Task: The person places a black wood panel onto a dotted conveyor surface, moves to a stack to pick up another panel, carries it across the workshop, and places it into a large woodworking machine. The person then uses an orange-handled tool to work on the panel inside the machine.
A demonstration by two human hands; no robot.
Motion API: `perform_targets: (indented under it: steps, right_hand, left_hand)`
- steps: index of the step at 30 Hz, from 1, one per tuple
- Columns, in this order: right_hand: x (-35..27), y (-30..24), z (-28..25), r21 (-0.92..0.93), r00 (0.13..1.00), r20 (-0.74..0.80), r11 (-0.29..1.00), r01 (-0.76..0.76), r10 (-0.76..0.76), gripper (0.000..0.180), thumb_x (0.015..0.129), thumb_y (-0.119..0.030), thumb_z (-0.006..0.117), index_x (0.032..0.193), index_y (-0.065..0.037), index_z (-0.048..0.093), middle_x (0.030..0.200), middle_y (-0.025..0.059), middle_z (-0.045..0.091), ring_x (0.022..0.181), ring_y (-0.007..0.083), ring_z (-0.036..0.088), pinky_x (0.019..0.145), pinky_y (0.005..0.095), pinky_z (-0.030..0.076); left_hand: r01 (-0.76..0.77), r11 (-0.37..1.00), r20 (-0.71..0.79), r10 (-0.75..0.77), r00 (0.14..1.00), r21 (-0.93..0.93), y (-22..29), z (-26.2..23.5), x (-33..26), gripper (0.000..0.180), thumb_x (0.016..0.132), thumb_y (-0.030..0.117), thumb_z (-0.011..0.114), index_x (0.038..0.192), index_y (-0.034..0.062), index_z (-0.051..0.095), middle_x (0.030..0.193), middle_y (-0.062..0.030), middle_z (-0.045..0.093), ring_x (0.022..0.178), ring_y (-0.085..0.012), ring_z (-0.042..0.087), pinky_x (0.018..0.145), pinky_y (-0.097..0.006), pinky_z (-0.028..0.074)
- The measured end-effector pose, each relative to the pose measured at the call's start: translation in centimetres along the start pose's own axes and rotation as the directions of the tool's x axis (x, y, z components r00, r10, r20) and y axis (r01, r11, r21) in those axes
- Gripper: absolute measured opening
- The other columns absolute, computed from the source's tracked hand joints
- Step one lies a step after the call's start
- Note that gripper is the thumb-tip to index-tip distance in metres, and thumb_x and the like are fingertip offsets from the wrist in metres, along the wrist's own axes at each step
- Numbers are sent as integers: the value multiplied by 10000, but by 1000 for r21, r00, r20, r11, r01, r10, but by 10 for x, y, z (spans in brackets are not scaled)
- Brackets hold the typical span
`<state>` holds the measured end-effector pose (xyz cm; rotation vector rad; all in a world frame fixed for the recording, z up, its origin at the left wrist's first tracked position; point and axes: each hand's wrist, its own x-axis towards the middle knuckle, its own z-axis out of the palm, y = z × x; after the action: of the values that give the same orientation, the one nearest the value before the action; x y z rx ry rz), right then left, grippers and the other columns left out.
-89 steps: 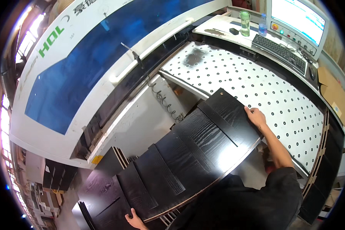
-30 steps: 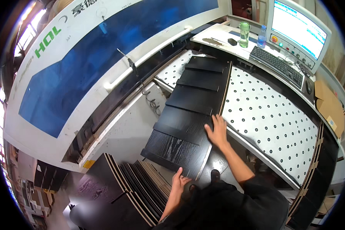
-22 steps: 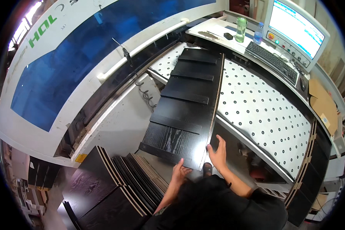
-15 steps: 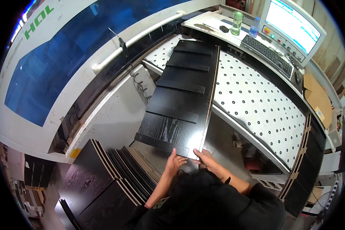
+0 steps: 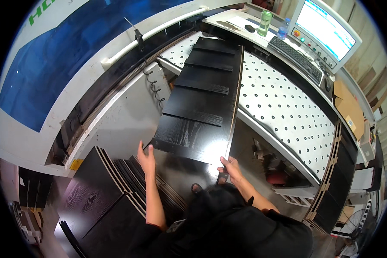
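Both hands grip the near end of a long black wood-grain panel [image 5: 202, 99]: the left hand [image 5: 146, 160] is closed around the near left corner with its thumb on the edge, and the right hand [image 5: 231, 167] is clamped on the near right corner. The panel lies lengthwise, its far part resting on the white perforated machine table [image 5: 288, 107] and its near end overhanging the floor in front of the person. A stack of black boards [image 5: 103, 193] sits below the left hand, and a keyboard [image 5: 296, 58], monitor [image 5: 324, 28] and green bottle [image 5: 265, 23] stand beyond the table.
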<state>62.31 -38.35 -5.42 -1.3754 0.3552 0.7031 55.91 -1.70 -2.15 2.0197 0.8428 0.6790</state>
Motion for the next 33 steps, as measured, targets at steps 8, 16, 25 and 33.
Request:
perform_targets:
  steps: [8,16,25,33]
  right_hand:
    - [-4,-20,-56,82,979,-181,990,113,-96,323,995,-340,705,817,-134,533,686,3,598,589,123,673,486,225,478]
    - [-42,-82,-139,-705,531,-480,667,240,-698,411,951,-250,683,1254,25,645,1143,200,703,1088,338,682,936,412,527]
    - [-18,-114,-178,-850,502,-337,487,202,-797,624,938,-281,678,1423,67,495,1451,370,473,1377,508,433,1184,529,316]
    - [17,-122,-160,-808,520,-413,564,169,-748,787,903,-240,708,1542,17,328,1600,407,143,1494,574,157,1218,611,175]
  left_hand:
    - [-63,989,359,108,927,-134,11,36,-15,560,951,339,737,1327,-62,628,1247,-243,699,1198,-357,652,1067,-420,463]
    - [177,961,698,21,716,-211,59,86,-76,761,936,332,772,1484,-89,454,1449,-240,571,1332,-295,558,1123,-378,411]
    - [209,966,976,116,185,-154,140,180,-106,896,977,353,722,1594,-61,222,1569,-265,426,1398,-289,501,1145,-361,398]
    - [-313,941,986,157,57,-132,257,232,-90,518,980,367,689,1370,31,634,777,-108,721,711,-136,641,719,-324,521]
